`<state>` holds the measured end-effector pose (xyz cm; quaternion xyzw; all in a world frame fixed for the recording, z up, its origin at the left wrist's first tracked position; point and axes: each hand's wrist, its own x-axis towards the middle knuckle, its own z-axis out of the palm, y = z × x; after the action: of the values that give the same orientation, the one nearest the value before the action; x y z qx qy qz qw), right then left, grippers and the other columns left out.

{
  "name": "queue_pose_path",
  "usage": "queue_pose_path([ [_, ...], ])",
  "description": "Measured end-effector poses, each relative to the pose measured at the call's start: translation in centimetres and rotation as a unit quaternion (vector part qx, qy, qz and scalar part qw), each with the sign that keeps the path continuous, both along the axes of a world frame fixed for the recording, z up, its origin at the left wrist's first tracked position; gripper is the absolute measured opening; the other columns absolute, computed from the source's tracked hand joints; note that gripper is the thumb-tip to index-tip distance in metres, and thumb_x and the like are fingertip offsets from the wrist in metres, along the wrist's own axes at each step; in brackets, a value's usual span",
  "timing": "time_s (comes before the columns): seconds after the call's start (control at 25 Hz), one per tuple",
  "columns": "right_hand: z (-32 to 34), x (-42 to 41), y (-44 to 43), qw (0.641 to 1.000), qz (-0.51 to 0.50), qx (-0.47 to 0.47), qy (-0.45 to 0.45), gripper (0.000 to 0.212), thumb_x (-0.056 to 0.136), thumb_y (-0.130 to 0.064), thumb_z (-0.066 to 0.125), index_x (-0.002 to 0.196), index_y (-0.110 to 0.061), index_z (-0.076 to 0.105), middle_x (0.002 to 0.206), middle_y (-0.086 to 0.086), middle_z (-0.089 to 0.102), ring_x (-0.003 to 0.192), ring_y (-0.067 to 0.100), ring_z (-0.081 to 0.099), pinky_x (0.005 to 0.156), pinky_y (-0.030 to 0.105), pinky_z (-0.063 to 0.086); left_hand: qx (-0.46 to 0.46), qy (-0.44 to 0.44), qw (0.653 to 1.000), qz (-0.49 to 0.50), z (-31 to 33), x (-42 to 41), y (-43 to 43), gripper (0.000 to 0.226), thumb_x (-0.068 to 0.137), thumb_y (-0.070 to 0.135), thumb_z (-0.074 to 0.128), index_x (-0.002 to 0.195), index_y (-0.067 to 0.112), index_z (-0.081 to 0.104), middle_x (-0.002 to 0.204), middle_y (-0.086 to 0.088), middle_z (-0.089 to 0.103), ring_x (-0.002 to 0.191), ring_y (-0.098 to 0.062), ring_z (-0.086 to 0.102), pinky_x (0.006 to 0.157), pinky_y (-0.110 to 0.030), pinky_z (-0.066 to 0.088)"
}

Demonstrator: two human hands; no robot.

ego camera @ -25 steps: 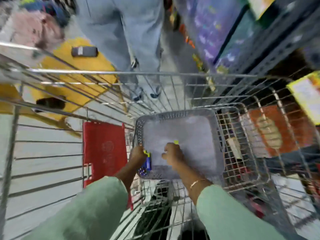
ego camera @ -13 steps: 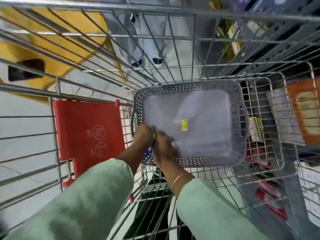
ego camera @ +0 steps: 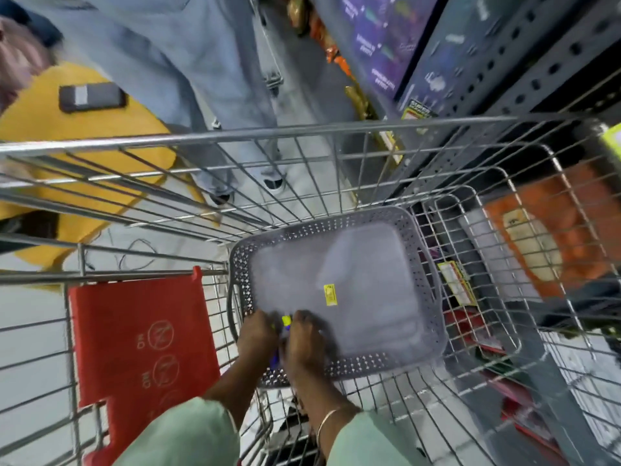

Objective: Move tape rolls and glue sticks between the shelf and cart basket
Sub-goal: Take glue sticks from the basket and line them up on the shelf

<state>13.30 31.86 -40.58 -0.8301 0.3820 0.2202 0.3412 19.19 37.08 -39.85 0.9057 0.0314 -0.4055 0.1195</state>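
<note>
A grey perforated plastic basket [ego camera: 426, 264] sits inside the wire shopping cart [ego camera: 302, 136]. A small yellow sticker [ego camera: 330, 293] lies on the basket's floor. My left hand [ego camera: 257, 338] and my right hand [ego camera: 304, 341] meet at the basket's near-left corner. Between them they grip blue-and-yellow glue sticks [ego camera: 285, 322]; only a yellow cap and a strip of blue show. How many sticks there are I cannot tell. No tape roll is visible.
A red child-seat flap [ego camera: 141, 334] hangs at the cart's left. A person in light jeans [ego camera: 215, 95] stands beyond the cart's far end. A grey perforated shelf upright [ego camera: 524, 72] with goods runs along the right. A yellow object [ego camera: 84, 136] lies left.
My hands, apart a second ago, have come together at the basket's near-left corner around the glue sticks. The camera dipped down, then tilted back up.
</note>
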Motion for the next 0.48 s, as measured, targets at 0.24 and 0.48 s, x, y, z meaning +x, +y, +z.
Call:
queue_pose_path([
  [0.24,8.4,-0.5,-9.6,0.990,-0.107,-0.084,-0.029,0.022,0.086,-0.010,0.053,0.106,-0.005,0.061,0.119,0.015,0.057,0.109,0.031,0.058,0.087,0.036,0.050,-0.081,-0.070,0.994,-0.028,6.6,1.1,-3.6,0.019,0.078,0.014,0.062,0.084,-0.004,0.061,0.098,-0.034,0.064,0.097,-0.044,0.062,0.071,-0.040,0.048],
  [0.48,23.8,-6.8,-22.8,0.894,-0.285,-0.199,-0.282,0.008,0.077,-0.004,0.060,0.085,-0.003,0.061,0.092,0.021,0.066,0.090,0.035,0.060,0.072,0.039,0.044,-0.402,-0.182,0.897,0.005,19.9,-4.3,-16.6,0.024,0.084,0.006,0.058,0.062,0.014,0.050,0.051,-0.007,0.052,0.048,-0.021,0.048,0.051,-0.027,0.038],
])
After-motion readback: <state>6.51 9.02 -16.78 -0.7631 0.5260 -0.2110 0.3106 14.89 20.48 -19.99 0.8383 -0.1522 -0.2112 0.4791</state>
